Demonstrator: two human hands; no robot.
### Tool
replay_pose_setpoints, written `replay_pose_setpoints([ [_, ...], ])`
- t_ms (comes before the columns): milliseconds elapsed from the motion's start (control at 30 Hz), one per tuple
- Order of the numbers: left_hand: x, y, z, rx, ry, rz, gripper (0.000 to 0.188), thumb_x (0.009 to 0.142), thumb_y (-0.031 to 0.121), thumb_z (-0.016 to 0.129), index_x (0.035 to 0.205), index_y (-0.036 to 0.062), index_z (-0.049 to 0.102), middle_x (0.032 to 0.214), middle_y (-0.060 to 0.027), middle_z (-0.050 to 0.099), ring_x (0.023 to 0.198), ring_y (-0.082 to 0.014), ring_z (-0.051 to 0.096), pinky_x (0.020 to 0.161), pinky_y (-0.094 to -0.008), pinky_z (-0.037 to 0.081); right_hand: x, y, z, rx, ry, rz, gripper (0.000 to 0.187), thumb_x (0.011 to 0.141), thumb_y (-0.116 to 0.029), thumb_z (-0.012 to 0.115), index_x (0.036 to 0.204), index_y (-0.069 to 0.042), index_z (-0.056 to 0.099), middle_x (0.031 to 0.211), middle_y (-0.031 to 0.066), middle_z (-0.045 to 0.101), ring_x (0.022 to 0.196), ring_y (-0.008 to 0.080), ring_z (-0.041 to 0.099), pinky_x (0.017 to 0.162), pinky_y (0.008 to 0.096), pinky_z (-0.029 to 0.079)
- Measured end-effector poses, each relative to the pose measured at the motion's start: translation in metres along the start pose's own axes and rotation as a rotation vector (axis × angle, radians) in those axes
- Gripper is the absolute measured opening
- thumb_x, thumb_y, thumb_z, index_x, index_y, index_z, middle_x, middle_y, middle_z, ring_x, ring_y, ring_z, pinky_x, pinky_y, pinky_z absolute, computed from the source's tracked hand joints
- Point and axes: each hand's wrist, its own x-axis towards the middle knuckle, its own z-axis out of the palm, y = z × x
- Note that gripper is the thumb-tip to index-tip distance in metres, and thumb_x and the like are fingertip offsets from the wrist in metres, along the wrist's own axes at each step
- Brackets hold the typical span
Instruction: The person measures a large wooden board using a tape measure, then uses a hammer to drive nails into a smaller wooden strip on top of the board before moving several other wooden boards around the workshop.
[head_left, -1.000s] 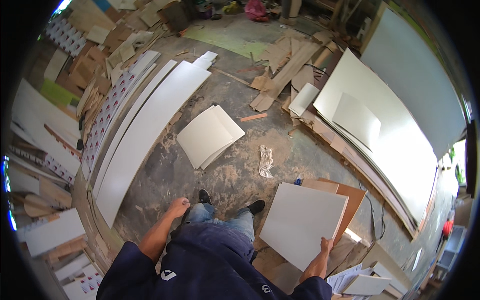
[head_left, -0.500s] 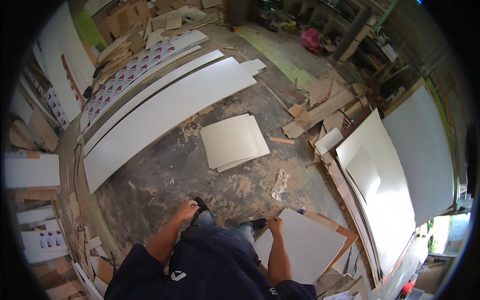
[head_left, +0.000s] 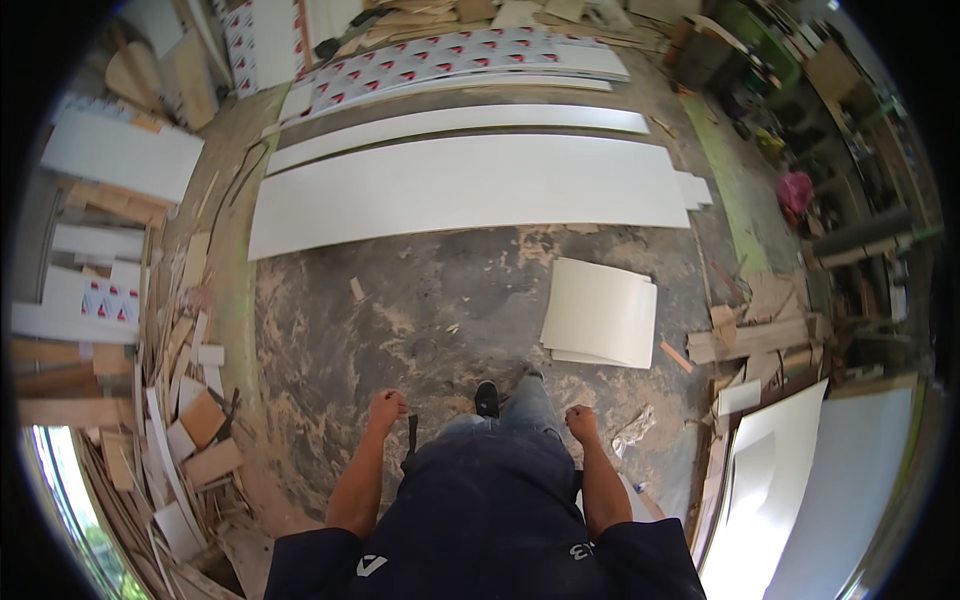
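Observation:
My left hand (head_left: 388, 410) hangs at my left side over the bare floor, its fingers loosely curled. Just beside it a narrow dark strap (head_left: 412, 434) hangs; I cannot tell whether the hand touches it. My right hand (head_left: 580, 422) is closed in a loose fist at my right side, with no object showing in it. A small stack of cream square sheets (head_left: 600, 312) lies on the floor ahead and to the right of that hand. Farther ahead lies a long white panel (head_left: 470, 188), with a narrower white strip (head_left: 460, 128) behind it.
Red-and-white printed panels (head_left: 430, 68) lie at the back. Wood offcuts (head_left: 205, 420) are heaped along the left, and planks (head_left: 748, 340) lie on the right. Large sheets (head_left: 775, 460) lean at the lower right. A crumpled rag (head_left: 632, 430) lies near my right hand.
My view has turned left, so the long panel now runs straight across ahead. Both hands have come away from beside my feet, and the legs have shifted as in a step.

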Motion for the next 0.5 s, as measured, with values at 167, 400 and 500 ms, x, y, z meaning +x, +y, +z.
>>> replay_pose_setpoints([
  [167,0.015,0.009,-0.014,-0.130,0.002,-0.140,0.030,0.092,0.023,0.052,0.108,-0.0019,0.060,0.087,-0.0113,0.064,0.074,-0.0214,0.065,0.064,-0.0327,0.052,0.063,-0.085,0.014,-0.117,-0.215,-0.087,0.026,0.080,-0.021,0.057,0.086,0.001,0.070,0.069,0.0122,0.068,0.063,0.0213,0.067,0.065,0.0349,0.053],
  [400,0.086,0.072,-0.051,-0.067,0.036,-0.095,0.033,0.089,0.022,0.057,0.112,-0.0018,0.060,0.085,-0.0105,0.065,0.072,-0.0179,0.065,0.063,-0.0322,0.051,0.179,-0.225,0.058,-0.082,-0.429,-0.039,0.028,0.081,-0.027,0.056,0.091,-0.004,0.071,0.092,0.0221,0.066,0.091,0.0398,0.063,0.081,0.0448,0.049],
  [500,0.116,0.108,-0.093,0.007,0.093,-0.040,0.034,0.090,0.022,0.057,0.113,-0.0021,0.060,0.088,-0.0114,0.065,0.075,-0.0185,0.065,0.067,-0.0336,0.051,0.238,-0.278,0.081,-0.137,-0.412,-0.149,0.028,0.082,-0.026,0.055,0.091,-0.005,0.071,0.089,0.0213,0.067,0.089,0.0384,0.064,0.080,0.0449,0.050],
])
